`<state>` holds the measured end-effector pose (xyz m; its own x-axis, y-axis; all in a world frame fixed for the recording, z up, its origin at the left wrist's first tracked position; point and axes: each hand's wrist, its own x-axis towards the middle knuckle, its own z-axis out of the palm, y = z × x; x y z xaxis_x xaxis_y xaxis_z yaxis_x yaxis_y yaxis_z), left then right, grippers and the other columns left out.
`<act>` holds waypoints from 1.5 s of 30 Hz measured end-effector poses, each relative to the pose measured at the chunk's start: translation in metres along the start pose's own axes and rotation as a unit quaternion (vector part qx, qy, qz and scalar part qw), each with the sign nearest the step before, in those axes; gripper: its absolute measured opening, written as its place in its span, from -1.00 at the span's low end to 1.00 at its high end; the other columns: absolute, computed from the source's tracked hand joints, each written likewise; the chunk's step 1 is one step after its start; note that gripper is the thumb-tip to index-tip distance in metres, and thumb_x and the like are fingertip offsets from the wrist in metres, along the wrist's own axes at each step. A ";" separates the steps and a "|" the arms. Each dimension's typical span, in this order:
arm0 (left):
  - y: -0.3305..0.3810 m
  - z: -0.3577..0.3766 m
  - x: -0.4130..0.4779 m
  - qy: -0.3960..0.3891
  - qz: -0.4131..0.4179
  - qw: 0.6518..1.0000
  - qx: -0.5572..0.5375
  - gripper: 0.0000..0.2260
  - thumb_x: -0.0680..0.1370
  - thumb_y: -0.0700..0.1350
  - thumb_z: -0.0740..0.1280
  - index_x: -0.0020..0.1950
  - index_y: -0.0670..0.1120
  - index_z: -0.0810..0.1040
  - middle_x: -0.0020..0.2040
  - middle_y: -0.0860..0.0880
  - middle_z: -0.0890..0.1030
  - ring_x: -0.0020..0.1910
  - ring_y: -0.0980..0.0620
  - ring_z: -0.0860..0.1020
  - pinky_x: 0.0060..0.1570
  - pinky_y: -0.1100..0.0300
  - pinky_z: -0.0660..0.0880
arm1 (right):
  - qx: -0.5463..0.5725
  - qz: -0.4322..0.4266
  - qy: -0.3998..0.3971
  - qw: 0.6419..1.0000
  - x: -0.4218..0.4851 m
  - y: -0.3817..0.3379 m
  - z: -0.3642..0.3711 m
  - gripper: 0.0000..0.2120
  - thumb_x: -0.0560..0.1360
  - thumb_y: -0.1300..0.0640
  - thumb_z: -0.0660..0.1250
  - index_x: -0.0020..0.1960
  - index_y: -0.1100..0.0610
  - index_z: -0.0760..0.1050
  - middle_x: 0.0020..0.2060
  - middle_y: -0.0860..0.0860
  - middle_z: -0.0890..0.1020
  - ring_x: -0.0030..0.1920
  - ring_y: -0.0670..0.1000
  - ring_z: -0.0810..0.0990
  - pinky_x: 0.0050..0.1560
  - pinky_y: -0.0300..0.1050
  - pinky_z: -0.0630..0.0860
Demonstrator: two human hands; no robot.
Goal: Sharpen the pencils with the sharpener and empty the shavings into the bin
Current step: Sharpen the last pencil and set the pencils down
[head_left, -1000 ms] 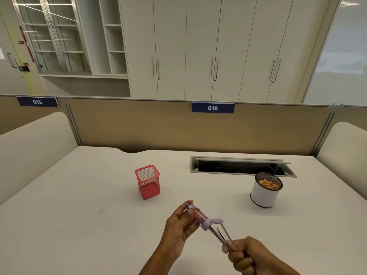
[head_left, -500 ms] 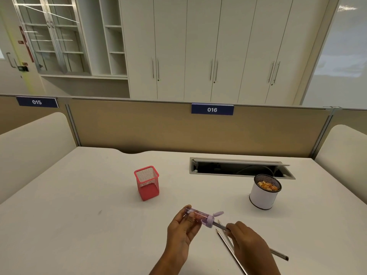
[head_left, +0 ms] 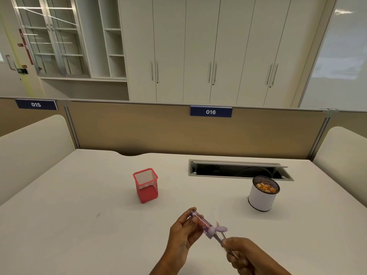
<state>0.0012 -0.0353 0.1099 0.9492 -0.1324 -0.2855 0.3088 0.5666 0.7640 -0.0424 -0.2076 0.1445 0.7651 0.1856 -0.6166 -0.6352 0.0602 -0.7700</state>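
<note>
My left hand (head_left: pixel 183 233) grips a lilac tube-shaped sharpener (head_left: pixel 204 225) with coloured shavings inside and its small cap flipped open. A pencil (head_left: pixel 217 238) is pushed into the sharpener's mouth, held by my right hand (head_left: pixel 241 253). A second pencil with its sharp tip (head_left: pixel 217 222) pointing up lies alongside in the same hand. The white cylindrical bin (head_left: pixel 261 198) with a dark mesh rim holds orange shavings and stands to the far right of my hands.
A red mesh pencil cup (head_left: pixel 146 185) stands on the white desk (head_left: pixel 69 215), left of centre. An open cable tray (head_left: pixel 238 170) is set into the desk behind the bin. Tan partitions wall the back and sides.
My right hand turned and shifted along the pencil in the sharpener, lifting off the desk with the second pencil. The left hand tilted the sharpener slightly.
</note>
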 end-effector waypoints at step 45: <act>-0.006 -0.013 -0.009 0.086 -0.033 0.993 -0.071 -0.78 0.53 -0.35 0.22 0.16 -0.26 0.48 -0.07 -0.21 0.58 -0.16 -0.18 0.56 -0.36 0.18 0.61 | -0.512 -0.256 0.116 0.812 -0.006 0.004 0.016 -0.50 0.50 0.10 0.25 0.39 -0.12 0.18 0.11 -0.08 0.45 -0.17 -0.17 0.47 -0.11 -0.48 0.37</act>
<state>-0.0098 -0.0268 0.1003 0.8991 -0.0393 -0.4360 0.3469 0.6714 0.6549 -0.0513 -0.1924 0.1473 0.9758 0.1965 -0.0960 0.1022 -0.7976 -0.5945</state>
